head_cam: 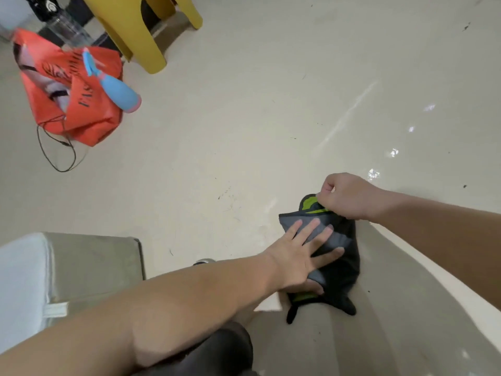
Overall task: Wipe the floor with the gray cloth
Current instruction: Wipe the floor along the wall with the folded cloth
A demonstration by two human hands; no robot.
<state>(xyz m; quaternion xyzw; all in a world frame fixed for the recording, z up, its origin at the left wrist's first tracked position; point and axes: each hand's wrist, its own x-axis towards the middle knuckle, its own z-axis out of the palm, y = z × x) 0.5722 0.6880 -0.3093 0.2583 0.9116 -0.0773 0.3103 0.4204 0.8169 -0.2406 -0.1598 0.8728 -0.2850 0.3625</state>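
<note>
The gray cloth [333,240], with green and black parts, lies bunched on the glossy beige floor [244,131] at lower right. My left hand [301,253] rests flat on it with fingers spread, the thumb tucked under the cloth's near edge. My right hand [347,196] is closed in a pinch on the cloth's far green-trimmed edge. A dark part of the cloth trails toward me below the left hand.
An orange shopping bag [81,115] with a blue spray bottle [116,90] on it sits at upper left, a black cord [54,153] looping beside it. Yellow plastic stool legs [143,39] stand at the top. A gray-white cushioned block [67,270] is at lower left.
</note>
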